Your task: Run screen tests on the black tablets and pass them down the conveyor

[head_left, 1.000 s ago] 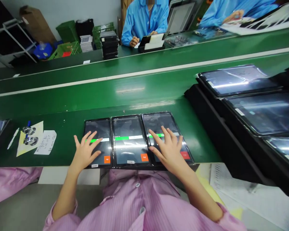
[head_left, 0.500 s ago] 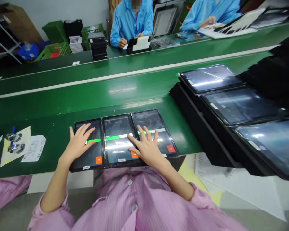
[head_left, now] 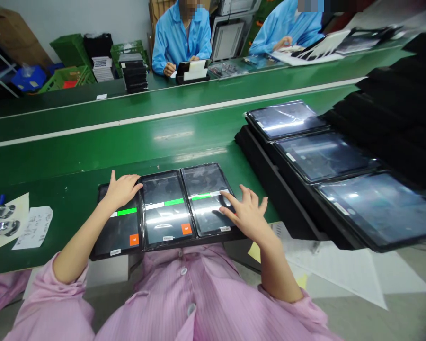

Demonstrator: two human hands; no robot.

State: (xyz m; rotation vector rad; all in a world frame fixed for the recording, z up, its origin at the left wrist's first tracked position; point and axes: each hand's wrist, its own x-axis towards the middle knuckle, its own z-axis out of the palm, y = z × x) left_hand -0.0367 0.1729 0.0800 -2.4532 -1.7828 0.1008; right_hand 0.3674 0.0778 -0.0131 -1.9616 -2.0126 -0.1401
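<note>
Three tablets lie face up, side by side, at the near edge of the green bench (head_left: 71, 203), in front of the person. The two hands are well apart, and neither is closed around anything. The left hand (head_left: 122, 192) is over the upper part of the left tablet (head_left: 122, 227), fingers extended; contact cannot be confirmed. The right hand (head_left: 249, 215), fingers spread, is at the right side of the right tablet (head_left: 203, 182); whether its fingertips touch the screen cannot be told. The middle tablet (head_left: 161, 189) is uncovered. Each screen displays a green-and-white bar; orange "Fail" boxes show on the left and middle units. Further right, a black holder (head_left: 259, 161) bears three more tablets (head_left: 287, 118).
</note>
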